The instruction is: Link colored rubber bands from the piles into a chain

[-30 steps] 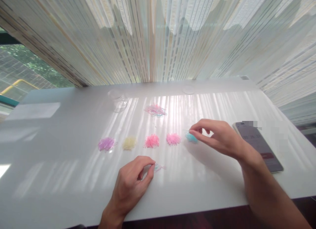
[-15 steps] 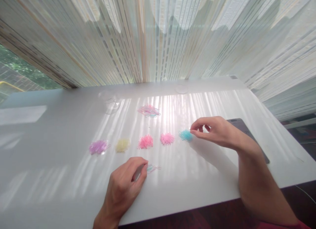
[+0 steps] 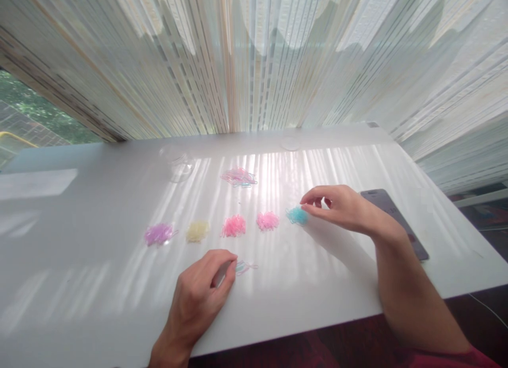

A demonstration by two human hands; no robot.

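Note:
My left hand (image 3: pixel 204 291) rests low on the white table, thumb and forefinger pinched together at the edge of a small loose group of pastel paper clips (image 3: pixel 245 268). What lies between those fingertips is hidden. My right hand (image 3: pixel 335 206) reaches in from the right, its thumb and forefinger closed at the upper right of a blue pile of paper clips (image 3: pixel 297 215). Anything in that pinch is too small to make out. Leftward from the blue pile run a light pink pile (image 3: pixel 268 221), a deeper pink pile (image 3: pixel 234 226), a yellow pile (image 3: pixel 197 231) and a purple pile (image 3: pixel 159 234).
A mixed pile of paper clips (image 3: pixel 239 177) lies farther back. Behind it stand a clear container (image 3: pixel 179 167) at left and a clear round lid (image 3: pixel 290 143). A dark phone (image 3: pixel 397 220) lies beneath my right forearm. String curtains (image 3: pixel 254 66) hang along the table's far edge (image 3: pixel 222 136).
My right hand has shifted slightly left and up along the edge of the blue pile. My left hand keeps its pinch beside the small group. The view has moved a little.

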